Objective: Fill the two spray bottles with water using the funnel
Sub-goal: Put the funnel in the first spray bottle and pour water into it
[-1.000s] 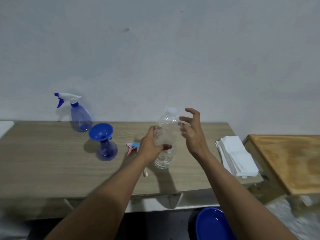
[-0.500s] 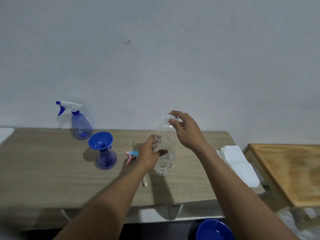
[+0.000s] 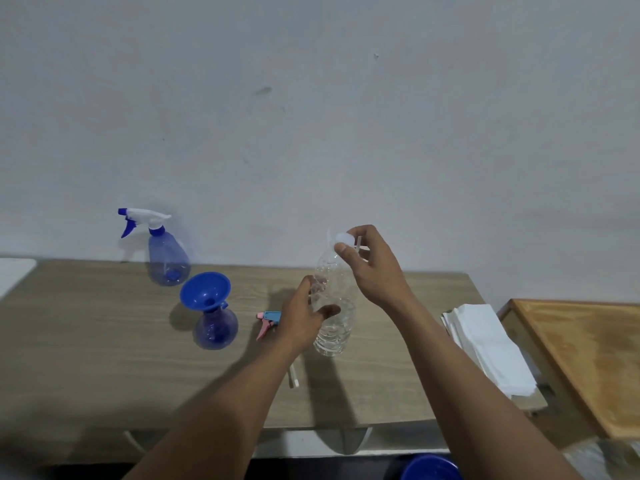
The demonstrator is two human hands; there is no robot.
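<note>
A clear plastic water bottle [image 3: 335,332] stands on the wooden table [image 3: 104,358]. My left hand [image 3: 304,317] grips its body from the left. My right hand [image 3: 372,268] pinches the white cap [image 3: 344,238] at its top. A blue funnel [image 3: 205,291] sits in the neck of an open blue spray bottle [image 3: 215,329] to the left. Behind it near the wall stands a second blue spray bottle [image 3: 168,263] with its white and blue trigger head on. A pink and blue trigger head [image 3: 267,322] with its tube lies on the table beside my left hand.
A stack of white paper napkins [image 3: 488,344] lies at the table's right end. A lower wooden surface [image 3: 588,358] stands to the right. A blue round container [image 3: 431,467] sits below the table's front edge. A white wall rises behind.
My right hand came down from beside the bottle's top onto the cap and now pinches it. My left hand kept its grip on the bottle.
</note>
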